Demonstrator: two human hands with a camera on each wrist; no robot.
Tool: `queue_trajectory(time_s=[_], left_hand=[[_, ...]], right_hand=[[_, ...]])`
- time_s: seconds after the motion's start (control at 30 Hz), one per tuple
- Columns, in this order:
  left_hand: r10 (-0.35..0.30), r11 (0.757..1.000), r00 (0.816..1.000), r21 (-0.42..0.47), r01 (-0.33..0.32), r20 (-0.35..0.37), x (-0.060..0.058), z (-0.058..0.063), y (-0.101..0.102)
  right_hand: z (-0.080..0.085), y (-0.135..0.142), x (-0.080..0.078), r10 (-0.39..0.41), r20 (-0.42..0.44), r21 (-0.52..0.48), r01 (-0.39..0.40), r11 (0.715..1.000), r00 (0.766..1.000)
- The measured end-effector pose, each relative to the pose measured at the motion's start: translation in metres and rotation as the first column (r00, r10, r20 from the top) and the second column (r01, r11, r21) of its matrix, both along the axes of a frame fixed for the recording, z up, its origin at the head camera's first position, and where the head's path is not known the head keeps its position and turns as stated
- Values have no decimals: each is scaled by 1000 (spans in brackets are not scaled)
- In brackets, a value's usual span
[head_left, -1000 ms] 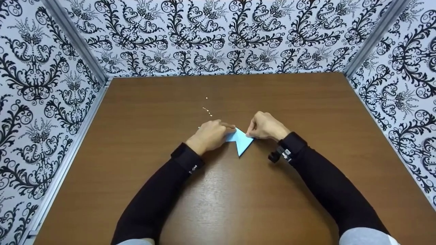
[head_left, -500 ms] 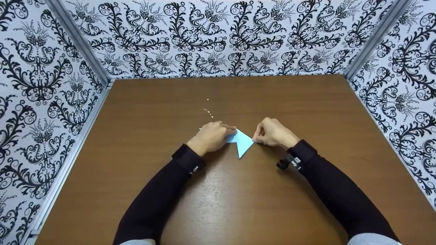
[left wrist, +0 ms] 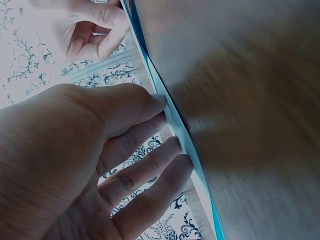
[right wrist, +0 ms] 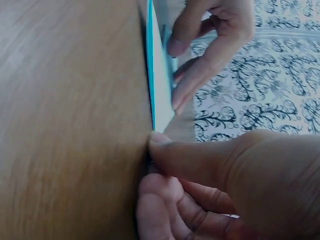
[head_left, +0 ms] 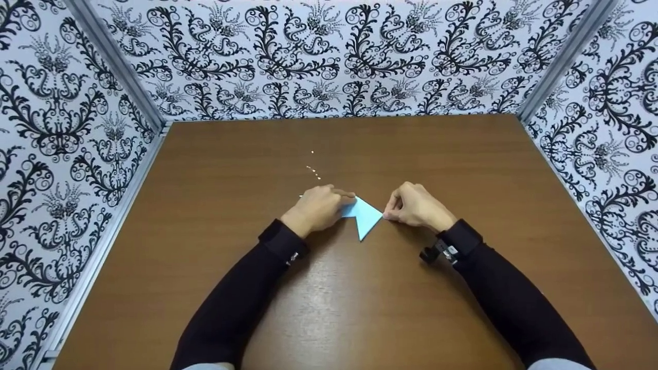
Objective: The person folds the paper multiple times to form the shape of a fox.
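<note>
A folded light-blue paper (head_left: 366,220) lies on the brown table, with one point toward the person and another to the right. My left hand (head_left: 320,206) rests on its left part and covers much of it. In the left wrist view, that hand's thumb and extended fingers (left wrist: 145,202) press along the paper (left wrist: 176,122). My right hand (head_left: 417,206) pinches the paper's right corner between thumb and curled fingers. The right wrist view shows the right thumb (right wrist: 192,157) at the tip of the paper (right wrist: 161,85), whose layers stand slightly apart at the far end.
Small white scraps (head_left: 314,171) lie on the table (head_left: 437,308) beyond the left hand. Patterned black-and-white panels (head_left: 318,61) enclose the back and both sides. Each wrist wears a black band, and a small dark device (head_left: 432,254) hangs at the right one.
My right hand has slid to the right and slightly toward the person, from the paper's upper right edge to its right corner. The left hand stays in place on the paper.
</note>
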State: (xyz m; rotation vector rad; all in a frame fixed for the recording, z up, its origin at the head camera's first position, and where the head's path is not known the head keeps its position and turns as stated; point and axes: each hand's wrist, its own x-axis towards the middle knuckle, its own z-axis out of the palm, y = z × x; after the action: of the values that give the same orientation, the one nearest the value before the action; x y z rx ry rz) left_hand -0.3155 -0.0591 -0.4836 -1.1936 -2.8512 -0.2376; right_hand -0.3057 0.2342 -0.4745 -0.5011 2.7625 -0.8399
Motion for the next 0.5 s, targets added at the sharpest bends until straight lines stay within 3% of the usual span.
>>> queue_trajectory(time_s=[0.27, 0.4, 0.5], left_hand=[[12, 1000, 1000, 12, -12, 1, 1, -1, 0], [9, 1000, 1000, 23, -9, 3, 1, -1, 0], [8, 999, 1000, 37, -8, -5, 3, 0, -1]], right_hand=[[7, 8, -1, -52, 24, -42, 53, 998, 998], [15, 2, -3, -91, -69, -51, 88, 995, 993], [19, -6, -4, -64, -174, -54, 55, 997, 983]])
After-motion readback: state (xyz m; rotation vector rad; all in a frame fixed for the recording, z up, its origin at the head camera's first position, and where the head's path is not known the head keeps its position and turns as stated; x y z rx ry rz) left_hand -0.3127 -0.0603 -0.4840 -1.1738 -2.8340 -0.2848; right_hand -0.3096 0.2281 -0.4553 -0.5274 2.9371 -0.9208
